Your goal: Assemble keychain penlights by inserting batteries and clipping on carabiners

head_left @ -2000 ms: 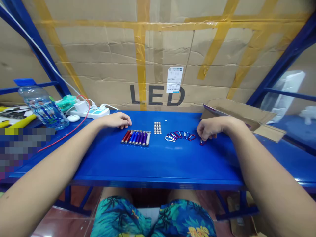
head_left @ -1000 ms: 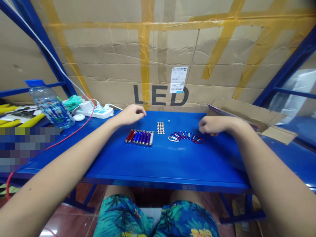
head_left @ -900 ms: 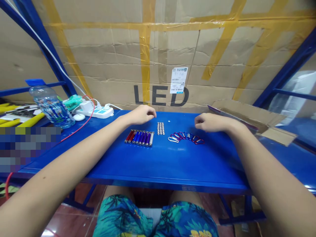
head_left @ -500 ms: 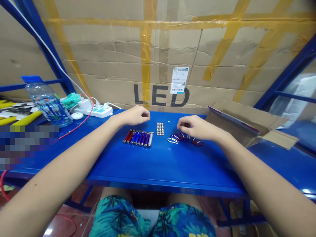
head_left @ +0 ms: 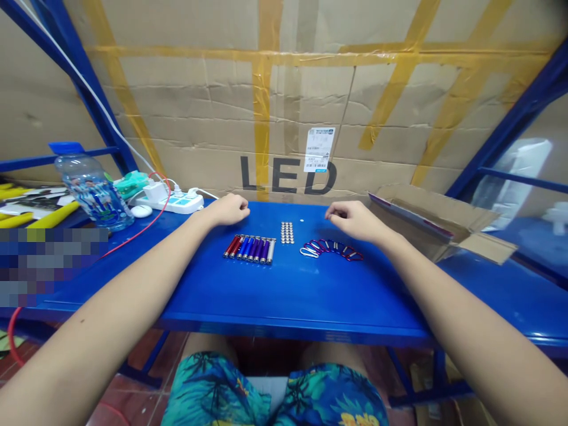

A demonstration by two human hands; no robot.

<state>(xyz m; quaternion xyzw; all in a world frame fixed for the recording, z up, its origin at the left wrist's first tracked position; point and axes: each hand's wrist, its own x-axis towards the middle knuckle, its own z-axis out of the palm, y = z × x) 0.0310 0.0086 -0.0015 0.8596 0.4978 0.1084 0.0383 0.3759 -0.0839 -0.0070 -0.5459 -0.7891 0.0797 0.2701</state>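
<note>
Tubes (head_left: 251, 249): lying side by side on the bench (head_left: 284, 296), L of ctr, running red, blue, purple, silver from L to R.
Discs (head_left: 287, 232): sitting in a tight grid just R of the tubes.
Clips (head_left: 331, 246): fanning out in an arc R of the discs, silver one ending it on the L, red one on the R.
L hand (head_left: 225, 210): resting or hovering behind the tubes, can't tell which; we're curling its fingers (head_left: 243, 206) loosely, undersides hidden, so can't tell if they're gripping anything.
R hand (head_left: 351, 219): we're poising it behind the clips, thumb & index parting, nothing showing betw. them; looking released.
Box (head_left: 426, 207): sitting open, flaps out, R of the R hand.
Layout step: prob. we're pausing betw. moves, all 3 sets lying in order, neither hand touching them.
Next reach: any pick-up would prob. be calling for us lowering parted fingers to one pc. & pinching it w/o nudging its nbrs.
</note>
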